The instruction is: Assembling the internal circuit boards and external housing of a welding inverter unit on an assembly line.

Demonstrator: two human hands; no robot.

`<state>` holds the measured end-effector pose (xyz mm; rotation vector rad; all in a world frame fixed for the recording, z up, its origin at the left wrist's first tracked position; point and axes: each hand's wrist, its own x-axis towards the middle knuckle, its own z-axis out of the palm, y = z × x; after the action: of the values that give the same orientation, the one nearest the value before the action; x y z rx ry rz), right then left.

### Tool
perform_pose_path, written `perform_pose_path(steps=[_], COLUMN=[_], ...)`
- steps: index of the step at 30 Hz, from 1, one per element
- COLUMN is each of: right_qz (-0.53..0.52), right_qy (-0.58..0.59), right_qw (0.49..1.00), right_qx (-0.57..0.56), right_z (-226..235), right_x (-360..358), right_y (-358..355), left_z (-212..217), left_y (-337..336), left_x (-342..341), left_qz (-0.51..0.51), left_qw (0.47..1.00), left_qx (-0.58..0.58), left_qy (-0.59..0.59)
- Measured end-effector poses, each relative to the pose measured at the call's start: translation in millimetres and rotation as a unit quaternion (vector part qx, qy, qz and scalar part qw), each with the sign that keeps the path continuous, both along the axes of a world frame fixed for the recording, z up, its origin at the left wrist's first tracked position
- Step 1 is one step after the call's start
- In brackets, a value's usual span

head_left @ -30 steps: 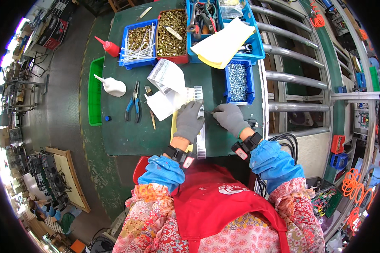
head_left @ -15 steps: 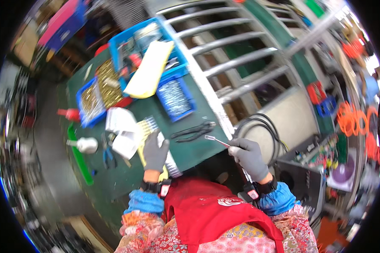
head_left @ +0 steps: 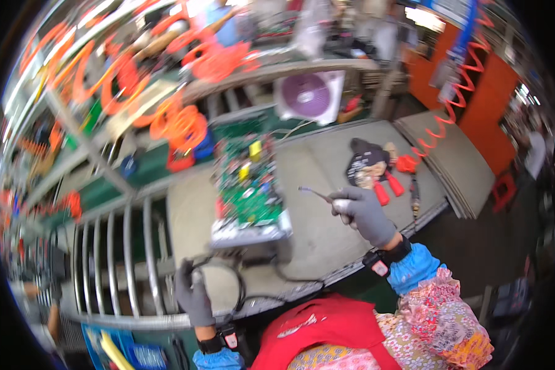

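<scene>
Grey bench (head_left: 327, 166), green circuit board (head_left: 250, 185) (orange hoses (head_left: 179, 123) behind), right fingers (head_left: 351, 200) pinching tweezers (head_left: 314, 195), left fingers (head_left: 188, 287) curled on cable (head_left: 237, 290)

Electronics workshop, circuit board (head_left: 248, 185), coiled air hoses (head_left: 172, 123)

A: Where does the circuit board (head_left: 248, 185) sit?
B: On the table (head_left: 327, 228), left of the right hand (head_left: 365, 213), which holds a thin tool (head_left: 314, 194) just beside the board.
A: And the left hand (head_left: 193, 295)?
B: Nearer the person, on a cable (head_left: 237, 285) in front of the board, just right of the roller rails (head_left: 123, 259).
A: Anything behind?
B: A fan (head_left: 306, 95), beyond the board.
</scene>
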<state>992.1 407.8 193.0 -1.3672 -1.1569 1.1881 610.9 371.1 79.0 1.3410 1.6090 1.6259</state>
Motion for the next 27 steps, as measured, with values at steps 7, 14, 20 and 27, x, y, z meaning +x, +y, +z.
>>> perform_pose_path(steps=[7,14,20,27], right_qz=[-0.321,-0.390,-0.364,-0.401], right_qy=[0.084,0.124,0.087,0.204], right_qw=[0.943,0.912,0.924,0.888], right_qx=[-0.042,0.020,0.080,0.091], right_z=[-80,-156,-152,-140], right_x=[271,453,507,520], right_y=[109,240,334,362], left_z=[7,40,32,40], left_y=[78,62,66,79], left_x=[76,121,119,132], left_qz=[0.141,0.219,0.258,0.270], left_qw=[0.986,0.976,0.965,0.961], left_qx=[0.068,0.017,0.046,0.031], left_qy=[0.049,-0.005,-0.030,0.057])
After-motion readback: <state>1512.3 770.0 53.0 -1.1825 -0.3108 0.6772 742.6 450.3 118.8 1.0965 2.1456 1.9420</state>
